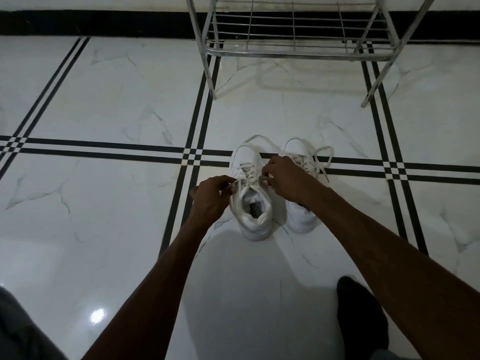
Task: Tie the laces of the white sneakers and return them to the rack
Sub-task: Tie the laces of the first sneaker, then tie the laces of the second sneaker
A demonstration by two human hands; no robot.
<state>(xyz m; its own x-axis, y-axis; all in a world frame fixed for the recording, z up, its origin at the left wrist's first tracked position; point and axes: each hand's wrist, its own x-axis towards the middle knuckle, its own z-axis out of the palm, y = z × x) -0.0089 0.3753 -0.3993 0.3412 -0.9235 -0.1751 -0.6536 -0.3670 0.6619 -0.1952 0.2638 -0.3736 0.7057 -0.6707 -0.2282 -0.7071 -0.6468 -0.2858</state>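
Two white sneakers stand side by side on the tiled floor, toes pointing away from me. My left hand [211, 194] pinches a lace end at the left side of the left sneaker [253, 203]. My right hand [285, 178] grips the other lace end at that shoe's right side, and its forearm crosses over the right sneaker [301, 216]. A loose lace [262, 138] loops past the left sneaker's toe. The right sneaker's laces [324, 158] lie untied on the floor. The metal wire rack [293, 49] stands ahead against the wall, its bottom shelf bare.
The floor is glossy white marble tile with black double stripes [104, 149]. A black skirting band runs along the wall behind the rack. A dark-socked foot [361, 313] rests at the lower right, and grey fabric [18, 331] shows at the lower left.
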